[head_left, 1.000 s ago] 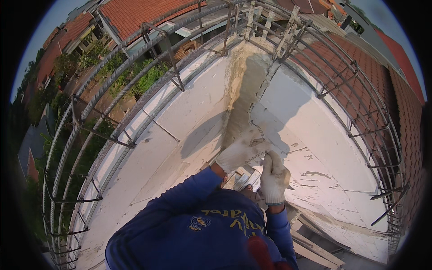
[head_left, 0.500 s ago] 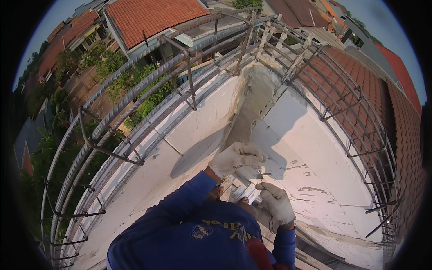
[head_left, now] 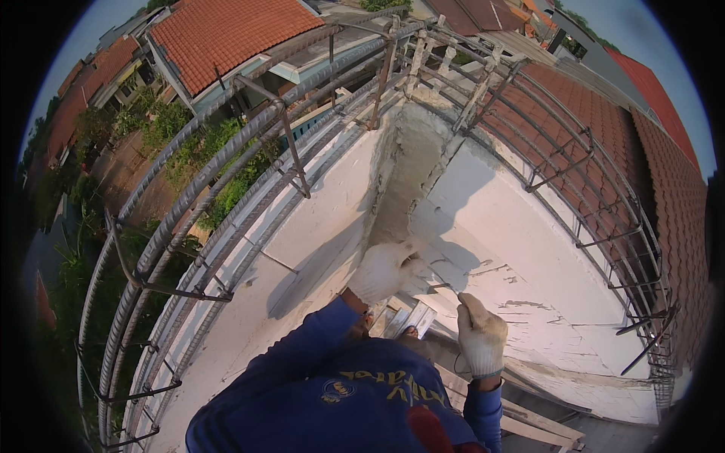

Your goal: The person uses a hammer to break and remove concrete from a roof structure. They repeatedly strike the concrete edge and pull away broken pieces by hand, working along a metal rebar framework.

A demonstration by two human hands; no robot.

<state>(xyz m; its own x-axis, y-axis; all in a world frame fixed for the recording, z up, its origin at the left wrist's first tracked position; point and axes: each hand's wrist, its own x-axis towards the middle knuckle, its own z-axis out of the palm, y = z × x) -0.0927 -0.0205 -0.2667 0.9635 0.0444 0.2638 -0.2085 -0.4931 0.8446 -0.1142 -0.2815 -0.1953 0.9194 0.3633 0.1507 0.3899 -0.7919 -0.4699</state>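
Both my hands wear white knitted gloves. My left hand is curled closed in front of the wall corner, slightly blurred; whatever its fingers hold is too small to make out. Lower and to the right, my right hand pinches a thin dark wire, which stretches from its fingertips toward the left hand. Behind the hands rises a rough grey concrete corner column between the left white block wall and the right white block wall.
Ribbed steel bar cages run along the left wall top, and a thinner cage along the right. Loose bar ends jut inward at far right. Wooden planks and my feet lie below. Tiled roofs stand beyond.
My hands have moved apart: the right shifted right, the left slightly left and its fingers turned. The wire now extends between them. The view has shifted a little to the right.
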